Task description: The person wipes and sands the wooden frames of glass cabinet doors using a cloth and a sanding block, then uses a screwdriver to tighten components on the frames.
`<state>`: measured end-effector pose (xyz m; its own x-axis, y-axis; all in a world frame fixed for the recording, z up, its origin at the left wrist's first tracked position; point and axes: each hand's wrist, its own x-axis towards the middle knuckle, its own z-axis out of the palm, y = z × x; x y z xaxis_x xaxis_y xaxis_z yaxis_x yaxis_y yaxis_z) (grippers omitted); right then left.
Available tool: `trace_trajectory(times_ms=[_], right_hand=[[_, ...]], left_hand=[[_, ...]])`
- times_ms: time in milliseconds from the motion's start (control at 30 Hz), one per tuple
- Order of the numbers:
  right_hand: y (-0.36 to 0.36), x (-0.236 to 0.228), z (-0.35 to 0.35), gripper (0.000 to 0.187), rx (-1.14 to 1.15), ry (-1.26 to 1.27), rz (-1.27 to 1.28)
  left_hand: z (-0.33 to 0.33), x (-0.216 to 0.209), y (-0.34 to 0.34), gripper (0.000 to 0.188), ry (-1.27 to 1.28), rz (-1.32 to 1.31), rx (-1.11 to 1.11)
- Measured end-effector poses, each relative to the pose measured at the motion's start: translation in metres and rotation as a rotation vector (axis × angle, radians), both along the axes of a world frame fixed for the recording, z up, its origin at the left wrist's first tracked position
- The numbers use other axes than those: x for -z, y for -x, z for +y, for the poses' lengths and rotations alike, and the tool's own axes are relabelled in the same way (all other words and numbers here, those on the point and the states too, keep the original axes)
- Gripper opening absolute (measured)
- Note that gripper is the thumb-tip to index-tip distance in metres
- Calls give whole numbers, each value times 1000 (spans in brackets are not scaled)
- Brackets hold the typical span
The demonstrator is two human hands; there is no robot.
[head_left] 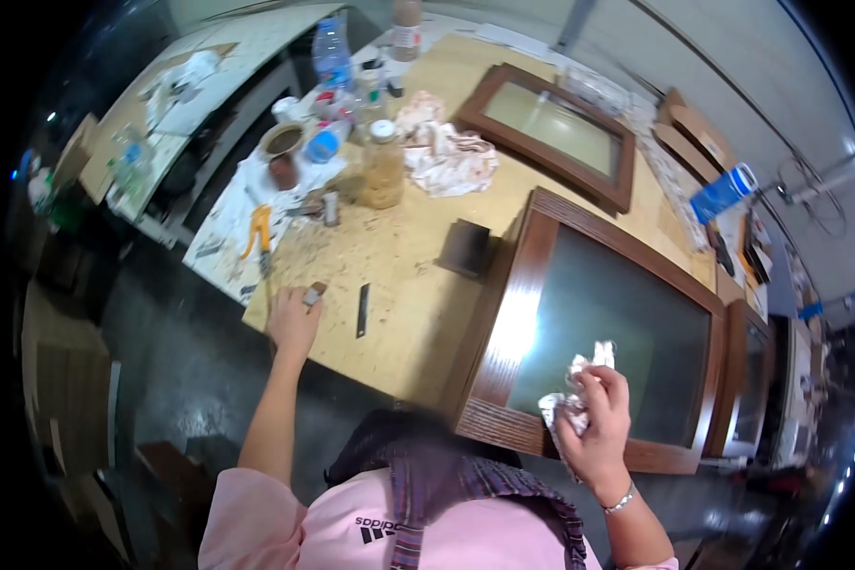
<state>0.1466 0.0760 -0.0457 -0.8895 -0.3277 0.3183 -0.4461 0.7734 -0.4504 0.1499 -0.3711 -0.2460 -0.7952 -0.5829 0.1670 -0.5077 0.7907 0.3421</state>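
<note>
My right hand (598, 432) is closed on a crumpled white rag (562, 410), which bunches out between the fingers. It is over the lower part of a brown wooden cabinet door (513, 342) with a dark glass panel (627, 323). At the near left corner of the worktable my left hand (293, 323) pinches a small grey-and-brown block (313, 295) at the fingertips. Just beyond it lies an orange-handled tool (259, 233). A black metal strip (362, 311) lies flat to the right of that hand.
On the wooden worktable (408, 351) are a jar of yellowish liquid (382, 166), a brown-stained cup (283, 152), stained rags (451, 160) and a dark square pad (464, 247). A smaller framed glass door (551, 128) lies behind. At the right stands a blue canister (722, 195).
</note>
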Motion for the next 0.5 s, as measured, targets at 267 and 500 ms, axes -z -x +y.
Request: trace_trajectory(times_ms=[267,500], right_hand=[[-5,10,-5,42,149,-290,46],[0,6,-10,43,118,-261,43]], left_hand=[[71,-64,79,37,-1167,439,294],[139,-123,153,34,-1784,335,509]])
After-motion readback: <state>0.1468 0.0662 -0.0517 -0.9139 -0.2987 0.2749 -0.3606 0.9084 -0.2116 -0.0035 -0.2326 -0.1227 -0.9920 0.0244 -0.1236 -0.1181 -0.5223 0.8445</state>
